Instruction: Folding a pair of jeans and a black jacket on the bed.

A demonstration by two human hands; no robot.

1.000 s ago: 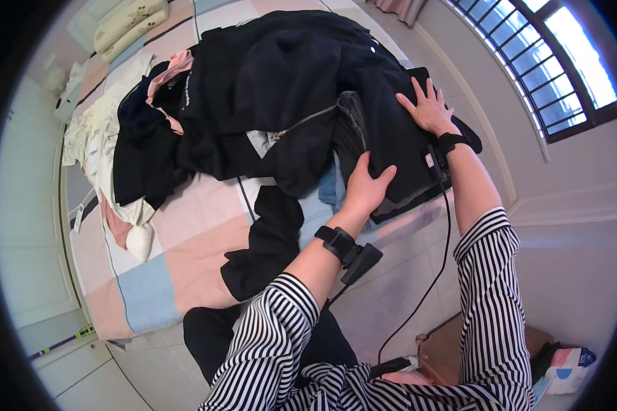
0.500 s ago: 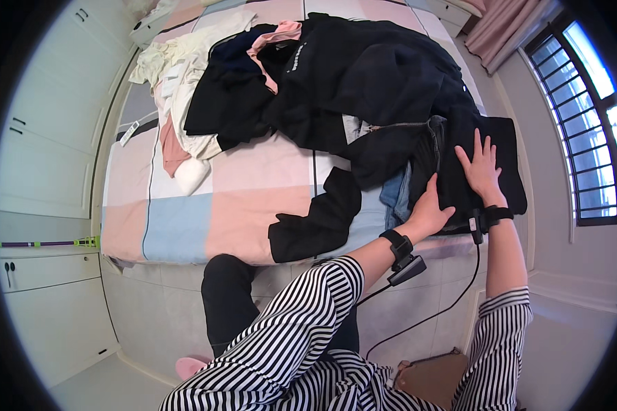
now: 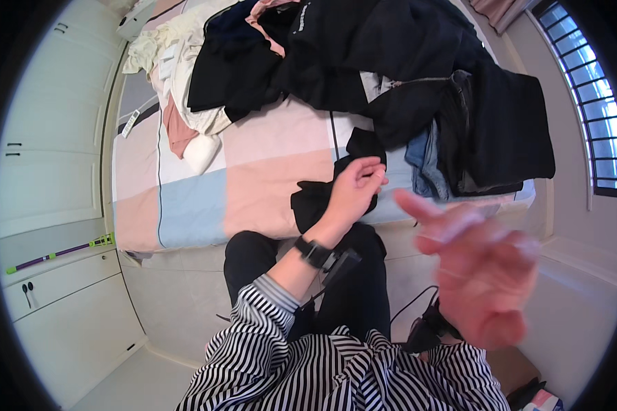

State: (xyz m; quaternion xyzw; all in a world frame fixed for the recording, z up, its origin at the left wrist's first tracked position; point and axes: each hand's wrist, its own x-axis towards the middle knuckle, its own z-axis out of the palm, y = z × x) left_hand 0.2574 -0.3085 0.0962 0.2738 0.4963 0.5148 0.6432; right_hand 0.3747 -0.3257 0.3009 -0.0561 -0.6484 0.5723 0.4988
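Over a loose black garment (image 3: 312, 205) near the front edge of the bed is my left hand (image 3: 356, 188), its fingers bent together; I see no cloth in them. My right hand (image 3: 476, 270) is lifted toward my view, blurred by motion, fingers apart and nothing visible in the palm. Beyond it, at the bed's right front, lies a flattened black garment (image 3: 511, 130), with folded blue jeans (image 3: 425, 164) beside it. Several black clothes (image 3: 411, 41), piled together, spread across the back.
White and cream clothes (image 3: 178, 89) and a pink one (image 3: 178, 133) lie at the left on the checked bedspread (image 3: 260, 195). A white remote (image 3: 131, 122) is near the bed's left edge. White cabinets (image 3: 55, 178) stand left; a barred window (image 3: 586, 96) is at right.
Both hands have left the flattened black garment at the right. My left hand has moved left over the loose black garment; my right hand has risen toward me. The view has shifted.
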